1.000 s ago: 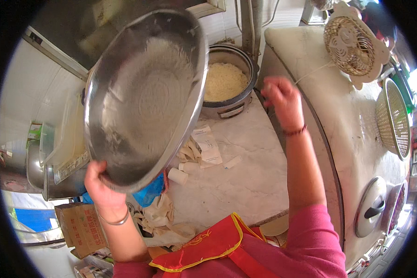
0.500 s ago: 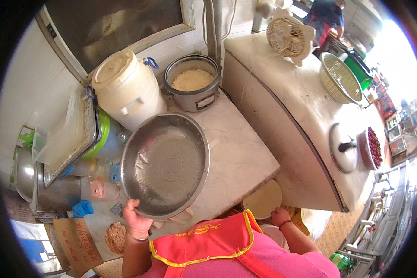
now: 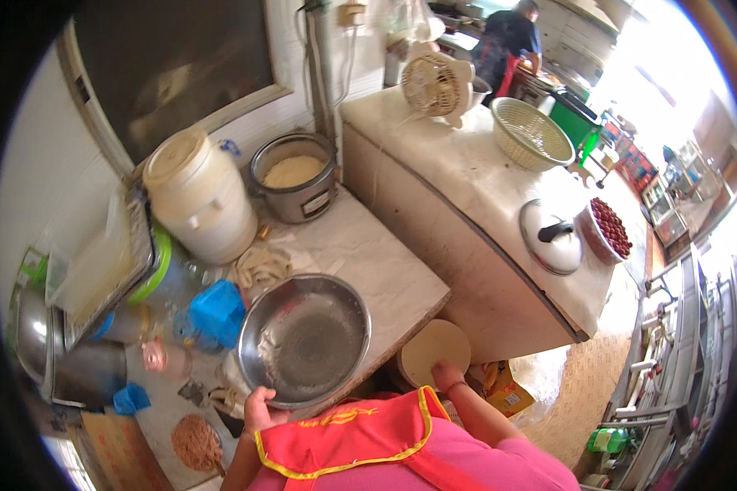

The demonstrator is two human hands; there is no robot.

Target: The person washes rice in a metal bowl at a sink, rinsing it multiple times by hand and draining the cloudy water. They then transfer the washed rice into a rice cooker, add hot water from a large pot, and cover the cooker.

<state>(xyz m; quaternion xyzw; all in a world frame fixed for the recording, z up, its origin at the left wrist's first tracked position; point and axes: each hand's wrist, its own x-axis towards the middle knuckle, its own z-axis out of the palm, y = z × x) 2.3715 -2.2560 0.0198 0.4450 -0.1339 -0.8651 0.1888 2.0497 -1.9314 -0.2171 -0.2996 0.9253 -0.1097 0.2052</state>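
My left hand (image 3: 262,409) is closed on the near rim of a wide, shiny metal basin (image 3: 305,340), which is at the front edge of the marble-topped counter. Only a pale film or reflection shows inside the basin. Low to the right, beside the counter's edge, my right hand (image 3: 448,376) is over the near part of a round cream-white bucket or its lid (image 3: 432,345). Its fingers look curled downward, and what they grip is hidden. A yellow-and-red packet (image 3: 506,393) lies just right of that wrist.
Behind the basin are a blue plastic container (image 3: 218,313), a cloth (image 3: 262,266), a white barrel (image 3: 201,196) and a pot of white grains (image 3: 293,173). On the right-hand white surface stand a metal lid (image 3: 551,237), a bowl of dark-red fruit (image 3: 606,229) and a basket (image 3: 532,135). A person works far back.
The basin has come nearer to me in my left hand, uncovering the cloth and blue container behind it. My right hand has moved from beside the cream-white round to over it. The view has shifted.
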